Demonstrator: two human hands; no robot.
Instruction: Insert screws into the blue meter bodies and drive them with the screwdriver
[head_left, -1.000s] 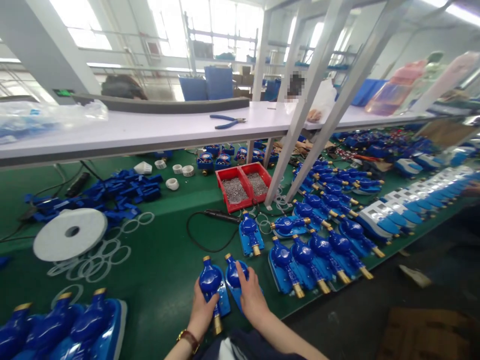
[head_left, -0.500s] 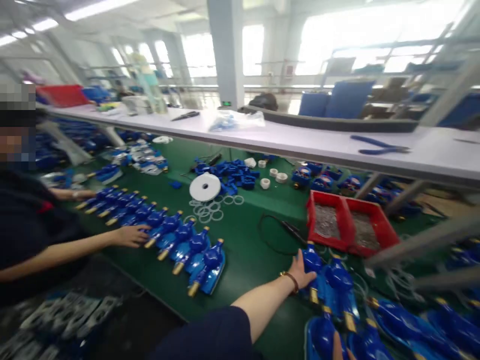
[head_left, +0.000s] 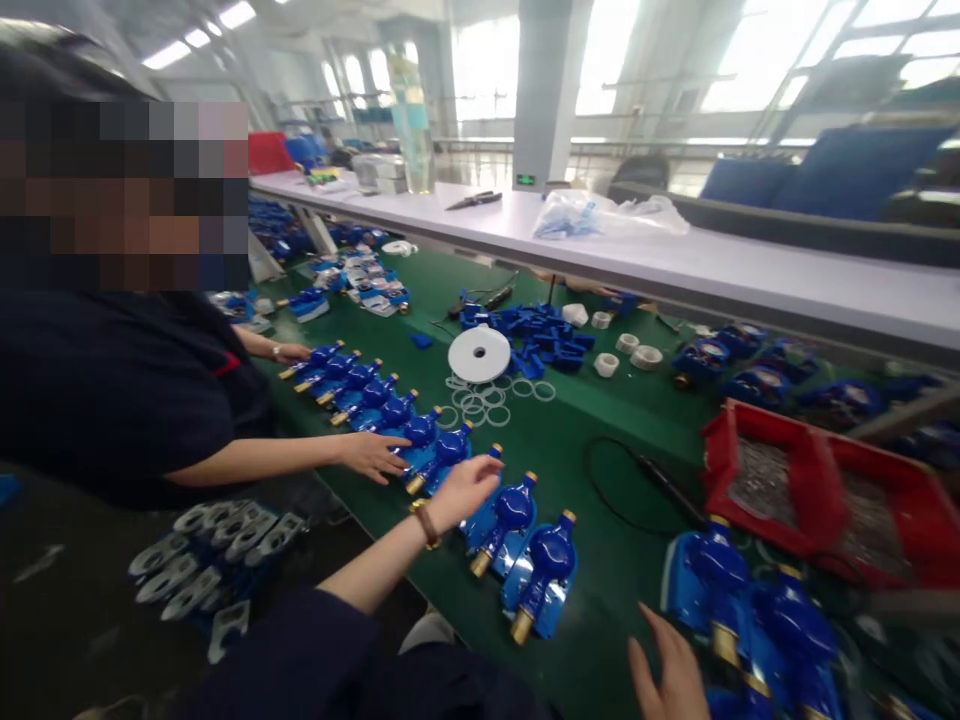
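My left hand (head_left: 466, 490), wearing a bracelet, reaches over a row of blue water meter bodies with brass ends, each on a lighter blue base. Its fingers are loosely bent and apart above one meter body (head_left: 491, 500), partly hiding it; whether they touch it is unclear. Nearest me in that row stands another meter body (head_left: 551, 555). Lower right, my right hand (head_left: 667, 665) is open, thumb and fingers apart, with nothing in it. Beside it sits a second group of meter bodies, including one (head_left: 716, 570) by the red bin.
A co-worker's hand (head_left: 375, 457) rests by the same row. Behind lie a white disc (head_left: 478, 354), clear rings (head_left: 480, 405), blue plastic parts (head_left: 536, 335), a black cabled tool (head_left: 667, 480) and a red two-part bin (head_left: 716, 460). A white shelf (head_left: 480, 225) runs above the table.
My left hand has left the right-hand meter group and moved left to the long row. My right hand has come away from a meter body. The view has turned left.
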